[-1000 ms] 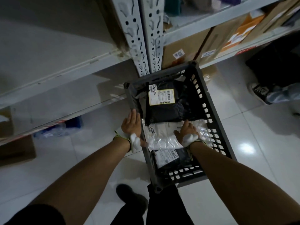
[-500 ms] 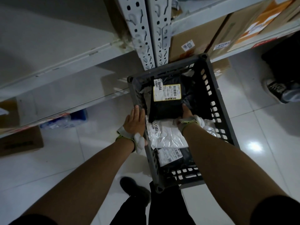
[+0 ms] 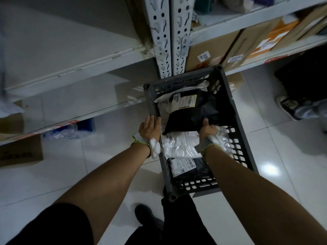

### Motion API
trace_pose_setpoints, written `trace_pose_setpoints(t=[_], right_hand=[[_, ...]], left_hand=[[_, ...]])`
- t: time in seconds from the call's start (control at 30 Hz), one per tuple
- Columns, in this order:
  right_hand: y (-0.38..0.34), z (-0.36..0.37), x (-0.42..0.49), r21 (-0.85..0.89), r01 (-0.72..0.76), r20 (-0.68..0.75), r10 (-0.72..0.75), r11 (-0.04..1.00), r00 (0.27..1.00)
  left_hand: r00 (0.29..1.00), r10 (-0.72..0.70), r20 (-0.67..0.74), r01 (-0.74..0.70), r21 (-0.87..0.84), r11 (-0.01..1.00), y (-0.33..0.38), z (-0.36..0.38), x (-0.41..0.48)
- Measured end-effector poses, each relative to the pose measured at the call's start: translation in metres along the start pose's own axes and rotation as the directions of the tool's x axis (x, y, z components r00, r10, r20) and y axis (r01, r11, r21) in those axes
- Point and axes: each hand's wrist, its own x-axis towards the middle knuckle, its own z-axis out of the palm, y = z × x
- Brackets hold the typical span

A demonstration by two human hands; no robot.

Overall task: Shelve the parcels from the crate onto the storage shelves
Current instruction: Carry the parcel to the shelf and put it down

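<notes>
A dark grey slotted crate (image 3: 238, 110) stands on the floor in front of the shelves. A black parcel (image 3: 192, 117) with a yellow-edged label lies on top inside it, its near edge raised. My right hand (image 3: 207, 129) grips that near edge. Under it lie a white parcel (image 3: 178, 145) marked 11302 and another dark parcel (image 3: 185, 167) with a white label. My left hand (image 3: 149, 128) rests with straight fingers on the crate's left rim. White metal storage shelves (image 3: 70, 68) run along the left and across the top.
Cardboard boxes (image 3: 210, 50) fill the right shelf behind the crate. A brown box (image 3: 21, 152) and plastic-wrapped goods (image 3: 69, 129) sit under the left shelf. Another person's shoe (image 3: 290, 106) is at the right. My own feet (image 3: 146, 220) stand just before the crate.
My right hand moved from the white parcel up to the black parcel, took its near edge and began lifting it. My left hand stayed on the crate's rim.
</notes>
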Motion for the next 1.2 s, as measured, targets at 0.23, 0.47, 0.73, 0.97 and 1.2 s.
trace_pose_setpoints(t=[0.23, 0.47, 0.73, 0.97, 1.2], right_hand=[[-0.017, -0.043, -0.097, 0.058, 0.28, 0.022, -0.282, 0.958, 0.959], [-0.017, -0.068, -0.218, 0.328, 0.528, -0.039, -0.547, 0.784, 0.836], [-0.083, -0.095, -0.397, 0.55, 0.617, 0.014, -0.744, 0.563, 0.668], [-0.119, -0.124, -0.54, 0.773, 0.5, 0.31, -0.92, 0.39, 0.239], [-0.136, -0.119, -0.628, 0.506, 0.862, 0.209, -0.973, 0.021, -0.099]], left_hand=[[0.992, 0.052, -0.119, -0.084, -0.289, 0.954, -0.006, -0.017, -0.068], [0.971, 0.067, -0.23, -0.177, -0.5, 0.848, -0.038, -0.058, -0.164], [0.848, 0.089, -0.522, -0.511, -0.762, 0.397, -0.087, -0.144, -0.324], [0.682, -0.225, -0.696, -0.711, -0.703, 0.019, -0.118, -0.223, -0.454], [0.459, -0.329, -0.825, -0.852, -0.514, 0.1, -0.136, -0.299, -0.553]])
